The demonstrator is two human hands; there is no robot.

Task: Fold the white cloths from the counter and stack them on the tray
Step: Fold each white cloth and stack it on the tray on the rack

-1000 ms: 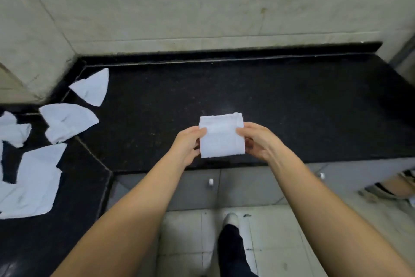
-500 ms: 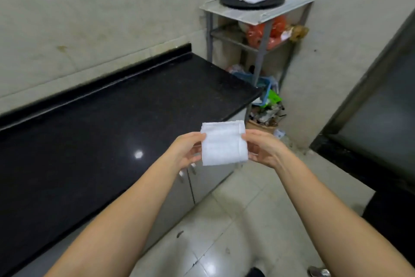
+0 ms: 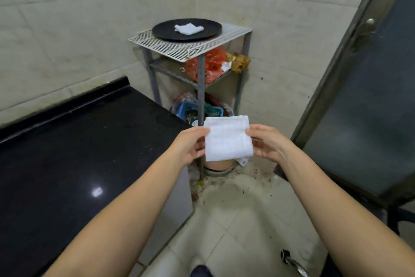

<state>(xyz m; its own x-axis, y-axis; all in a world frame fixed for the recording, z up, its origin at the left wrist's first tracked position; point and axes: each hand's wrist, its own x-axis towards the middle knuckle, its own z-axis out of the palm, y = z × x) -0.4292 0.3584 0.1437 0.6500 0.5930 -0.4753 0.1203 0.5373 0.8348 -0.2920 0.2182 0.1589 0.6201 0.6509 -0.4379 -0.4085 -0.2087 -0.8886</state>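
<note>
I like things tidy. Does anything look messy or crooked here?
Yes. The cloth already on the black tray, the tray cloth, lies rumpled and skewed, unlike the neat folded cloth held between the left hand and right hand. Dirt speckles the floor by the rack.

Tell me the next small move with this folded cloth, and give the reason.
Probably carry it forward toward the black tray on the wire rack. The folded cloth is already a neat square, pinched at its sides by the left hand and right hand, and it hangs short of the rack. One folded cloth on the tray marks where to stack it.
</note>
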